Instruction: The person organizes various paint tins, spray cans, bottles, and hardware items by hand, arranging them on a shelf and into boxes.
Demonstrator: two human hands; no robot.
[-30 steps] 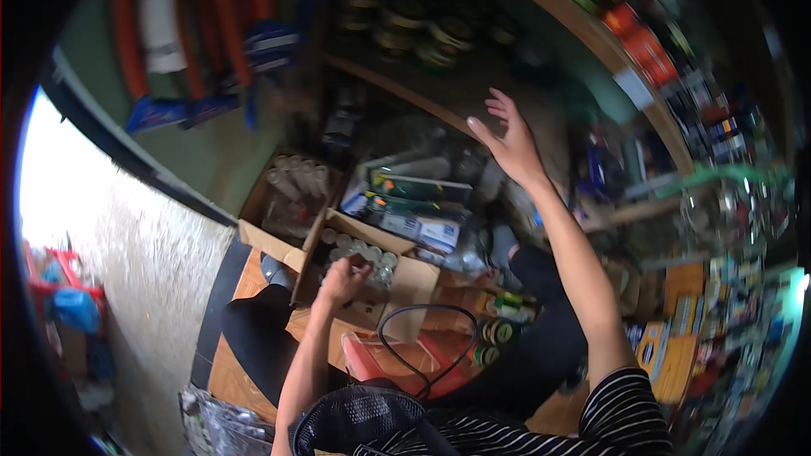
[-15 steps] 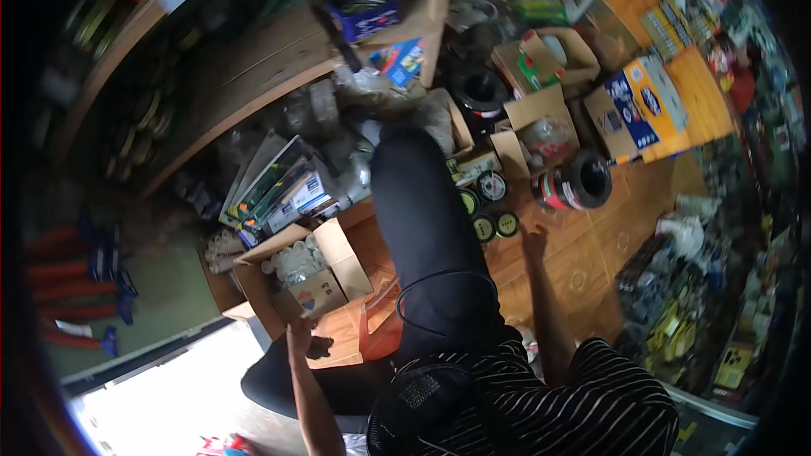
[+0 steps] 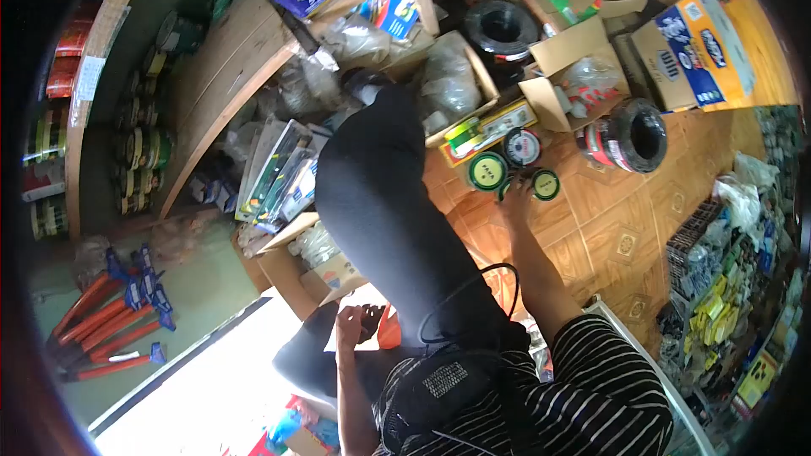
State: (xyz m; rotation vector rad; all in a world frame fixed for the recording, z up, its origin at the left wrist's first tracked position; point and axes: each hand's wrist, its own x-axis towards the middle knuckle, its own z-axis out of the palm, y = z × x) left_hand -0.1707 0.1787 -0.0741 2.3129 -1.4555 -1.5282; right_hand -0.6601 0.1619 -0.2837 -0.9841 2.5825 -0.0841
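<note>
My right hand (image 3: pixel 517 196) reaches down to a group of round, flat, green-rimmed rolls on the tiled floor. Its fingers close over one roll, which they mostly cover. Right beside the fingers lies a roll with a yellow label (image 3: pixel 546 185). A larger green-rimmed roll (image 3: pixel 487 171) and a dark roll with a white face (image 3: pixel 522 146) are just behind. Near my bent leg, my left hand (image 3: pixel 347 328) is held low with loosely bent fingers and nothing visible in it. A cardboard box (image 3: pixel 291 274) with clear-wrapped items stands just beyond it.
Black coiled rolls (image 3: pixel 638 137) and open cartons (image 3: pixel 583 76) stand farther back. Wooden shelves (image 3: pixel 228 76) hold goods on the left, above red-handled tools (image 3: pixel 106 321). Packed goods (image 3: pixel 718 312) line the right side. My black-clad leg (image 3: pixel 380 194) crosses the middle.
My right hand has moved from beside the rolls onto one of them. My left hand has come away from the carton's flap. The whole view has shifted.
</note>
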